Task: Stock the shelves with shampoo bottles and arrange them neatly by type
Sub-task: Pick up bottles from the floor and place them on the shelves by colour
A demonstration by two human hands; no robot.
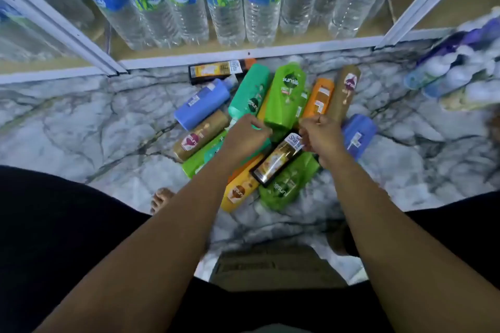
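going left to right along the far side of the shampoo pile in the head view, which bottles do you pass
blue bottle → teal bottle → bright green bottle → orange bottle → tan bottle

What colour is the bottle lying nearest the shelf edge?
Black, with a yellow label; head view.
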